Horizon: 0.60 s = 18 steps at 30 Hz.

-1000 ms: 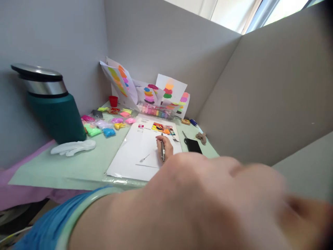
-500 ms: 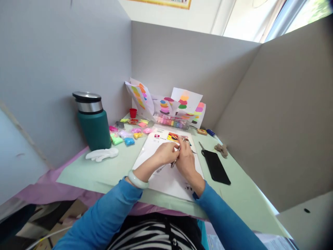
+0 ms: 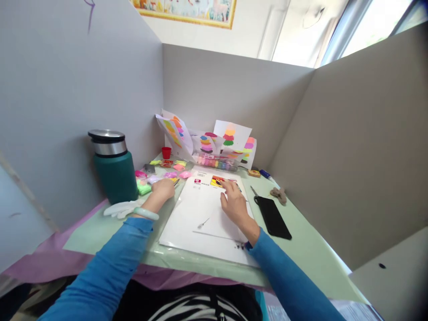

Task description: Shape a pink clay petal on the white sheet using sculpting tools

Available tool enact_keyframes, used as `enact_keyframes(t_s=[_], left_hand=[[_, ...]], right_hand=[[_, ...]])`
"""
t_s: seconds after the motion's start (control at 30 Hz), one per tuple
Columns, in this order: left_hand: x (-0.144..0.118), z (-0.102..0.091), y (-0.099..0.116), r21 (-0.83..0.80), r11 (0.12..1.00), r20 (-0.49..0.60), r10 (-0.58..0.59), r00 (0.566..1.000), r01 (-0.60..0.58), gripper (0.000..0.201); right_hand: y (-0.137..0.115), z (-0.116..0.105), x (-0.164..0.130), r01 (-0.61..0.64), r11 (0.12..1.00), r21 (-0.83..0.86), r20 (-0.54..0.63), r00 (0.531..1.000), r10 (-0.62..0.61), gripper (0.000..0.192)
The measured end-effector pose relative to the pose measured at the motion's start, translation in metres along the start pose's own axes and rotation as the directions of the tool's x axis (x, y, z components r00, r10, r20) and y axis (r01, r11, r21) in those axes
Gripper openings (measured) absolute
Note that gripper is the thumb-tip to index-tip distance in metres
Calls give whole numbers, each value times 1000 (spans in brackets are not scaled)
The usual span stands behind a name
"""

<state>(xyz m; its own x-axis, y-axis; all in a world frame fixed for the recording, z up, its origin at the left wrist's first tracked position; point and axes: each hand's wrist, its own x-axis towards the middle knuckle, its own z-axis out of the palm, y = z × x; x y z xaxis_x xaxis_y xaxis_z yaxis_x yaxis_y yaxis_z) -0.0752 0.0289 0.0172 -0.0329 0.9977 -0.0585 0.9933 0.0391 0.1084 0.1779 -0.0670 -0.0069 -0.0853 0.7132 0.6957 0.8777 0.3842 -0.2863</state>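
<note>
Flat white sheet (image 3: 200, 209), bright clay packets (image 3: 157, 176) left.

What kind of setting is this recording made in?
Probably a partitioned craft desk: grey divider boards wall in a green table holding small bags of coloured clay, colour-swatch sheets and a printed template under the hands.

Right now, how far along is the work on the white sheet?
Done: colour-swatch papers stand propped at the back wall. In hand: the left hand reaches the coloured packets, the right hand rests on the white sheet by its printed picture. Left: the sheet is mostly blank, bearing a small tool.
</note>
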Motion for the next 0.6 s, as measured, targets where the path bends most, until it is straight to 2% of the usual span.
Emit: enact_keyframes(t_s=[0.1, 0.17, 0.2, 0.23, 0.27, 0.3, 0.37, 0.4, 0.43, 0.47, 0.6], left_hand=[[3, 0, 4, -42, 999, -68, -17, 998, 14, 22], [0, 0, 15, -213, 976, -145, 22, 989, -53, 20], [-2, 1, 23, -350, 929, -168, 63, 984, -119, 18], [-4, 1, 31, -511, 849, -134, 79, 988, -137, 16], [-7, 3, 40, -681, 720, -94, 94, 991, -133, 15], [-10, 4, 48, -830, 549, -41, 117, 992, -99, 13], [-16, 8, 63, -979, 201, 98, 261, 960, 45, 8], [-18, 11, 69, -990, 81, 138, 348, 927, 117, 6], [-20, 14, 72, -985, 10, 163, 401, 902, 173, 7], [-21, 17, 75, -978, -22, 180, 421, 889, 208, 9], [-20, 28, 73, -955, -70, 233, 420, 877, 287, 21]], right_hand=[[22, 1, -1, -126, 991, 41, 17, 992, 125, 40], [32, 2, -2, -217, 975, 50, 28, 976, 216, 35], [36, 3, -3, -254, 966, 44, 38, 967, 252, 33], [38, 3, -4, -280, 960, 30, 53, 959, 278, 31], [38, 4, -5, -297, 955, 6, 72, 953, 295, 31], [37, 5, -7, -303, 953, -31, 95, 948, 304, 31], [33, 8, -11, -285, 949, -135, 159, 939, 304, 31], [31, 10, -14, -262, 945, -193, 200, 933, 300, 32], [27, 11, -16, -237, 941, -241, 249, 922, 296, 35], [24, 12, -19, -215, 938, -272, 301, 906, 296, 40], [11, 14, -32, -167, 944, -285, 504, 811, 296, 63]])
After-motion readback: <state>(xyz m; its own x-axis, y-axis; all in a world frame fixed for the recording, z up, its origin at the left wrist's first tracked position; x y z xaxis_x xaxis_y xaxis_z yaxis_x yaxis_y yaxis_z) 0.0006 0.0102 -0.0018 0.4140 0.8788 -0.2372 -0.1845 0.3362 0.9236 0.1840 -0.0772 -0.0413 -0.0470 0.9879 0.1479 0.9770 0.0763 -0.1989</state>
